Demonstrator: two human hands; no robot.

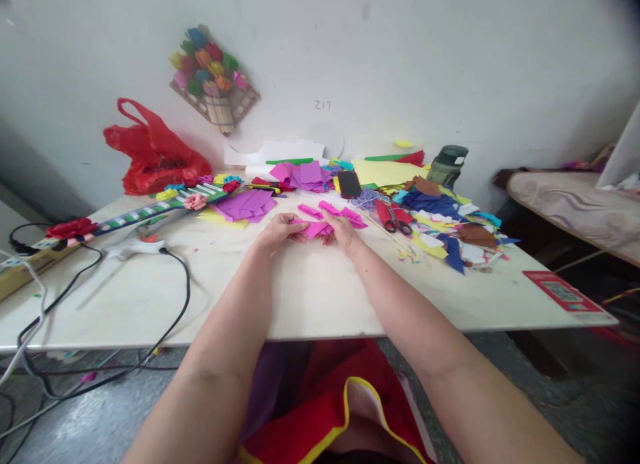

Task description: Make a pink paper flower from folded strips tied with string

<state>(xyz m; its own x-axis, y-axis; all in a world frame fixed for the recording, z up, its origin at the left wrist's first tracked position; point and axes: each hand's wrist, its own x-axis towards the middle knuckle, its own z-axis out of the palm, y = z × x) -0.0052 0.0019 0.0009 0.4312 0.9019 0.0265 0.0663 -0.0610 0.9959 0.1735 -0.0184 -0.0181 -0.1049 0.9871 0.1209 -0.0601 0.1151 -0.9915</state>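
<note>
Between my two hands is a piece of bright pink crepe paper [319, 229], held just above the white table. My left hand [281, 231] pinches its left end between thumb and fingers. At the other end, my right hand [344, 232] grips the paper, fingers curled behind it. Right behind the hands lie more pink paper pieces [329, 209], some of them rolled or folded. A stack of purple paper [246, 205] rests to the left of my left hand. Black-handled scissors [398, 225] lie off to the right of my right hand.
A glue gun [131, 247] with a black cord lies at left. Behind it stand a flower-decorated strip [165, 207] and a red plastic bag [155, 151]. Coloured scraps [450, 227], a phone [349, 184] and a green bottle [449, 165] occupy the back right.
</note>
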